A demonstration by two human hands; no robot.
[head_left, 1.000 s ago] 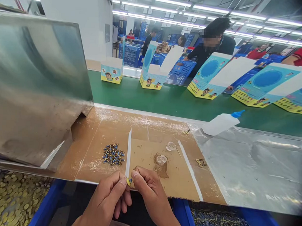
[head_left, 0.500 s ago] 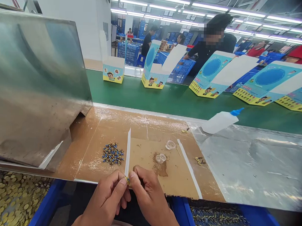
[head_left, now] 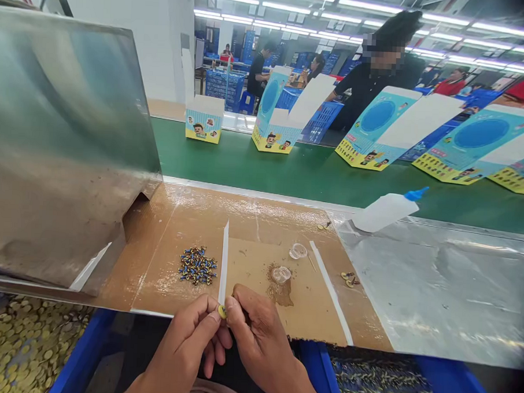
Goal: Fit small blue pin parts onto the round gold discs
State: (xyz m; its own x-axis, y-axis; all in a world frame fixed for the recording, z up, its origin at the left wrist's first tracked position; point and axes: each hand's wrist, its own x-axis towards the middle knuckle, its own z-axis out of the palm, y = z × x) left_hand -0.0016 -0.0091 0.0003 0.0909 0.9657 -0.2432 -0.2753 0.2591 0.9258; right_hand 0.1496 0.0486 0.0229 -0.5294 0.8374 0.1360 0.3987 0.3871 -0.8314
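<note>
My view has dipped; my left fingers (head_left: pixel 213 315) and right fingers (head_left: pixel 240 300) stay clamped on the small yellow disc (head_left: pixel 222 312) at the table's (head_left: pixel 261 219) near edge, light, stiff, best pinched by its rim

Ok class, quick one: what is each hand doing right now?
Left hand: closed, pinching a small round yellow part between thumb and fingers.
Right hand: closed, its fingertips on that same part.
</note>
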